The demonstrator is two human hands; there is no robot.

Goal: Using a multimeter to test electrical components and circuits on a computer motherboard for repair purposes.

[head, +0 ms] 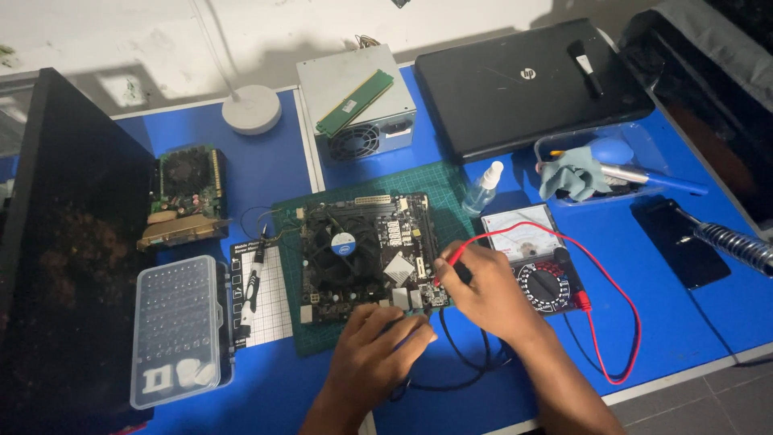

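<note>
Right hand [491, 294] fingers pinch red probe [452, 258], tip on motherboard [366, 254] edge for contact; left hand [378, 350] fingers curled over black lead at board's near edge; analog multimeter [535, 258] just beyond right fingers, dial readable

Both bare forearms entered from the lower edge and angled up toward the middle. The left hand [377, 348] lay palm down, knuckles raised, its fingers [407, 326] curled forward and pointing up and to the right, their tips pressed low. The right hand [487, 290] sat just above and to the right of it, its wrist bent inward and its back turned to the camera. Its fingers [457, 256] were pinched together in a pen-like grip, pointing left. The two hands were close, nearly touching, with the right forearm running down toward the lower right.
</note>
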